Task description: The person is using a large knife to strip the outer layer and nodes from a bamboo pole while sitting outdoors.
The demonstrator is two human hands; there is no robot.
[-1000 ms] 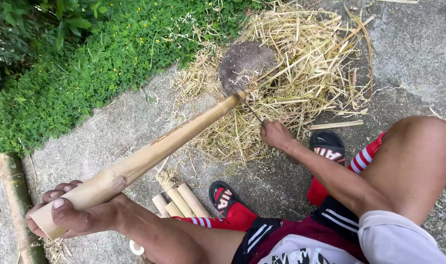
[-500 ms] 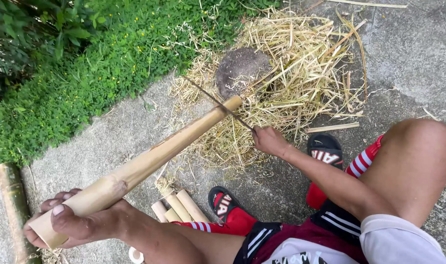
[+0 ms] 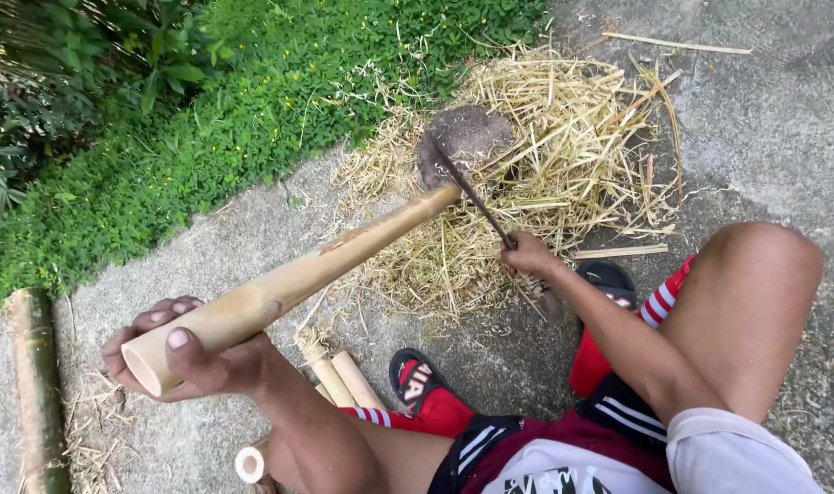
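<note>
Head view: a long, smooth, pale bamboo pole point(image 3: 307, 274), round and hollow at its cut end, slants from the left hand point(image 3: 184, 352), whose fingers are wrapped round that near end, up to a rough grey stone point(image 3: 467, 142). The right hand point(image 3: 529, 254) is closed round the handle of a thin dark blade point(image 3: 467, 187) laid against the pole's far tip. Dry, stringy yellow shavings point(image 3: 563, 128) lie heaped round the stone on rough concrete point(image 3: 764, 119), with short bamboo pieces point(image 3: 344, 380) near the left forearm.
</note>
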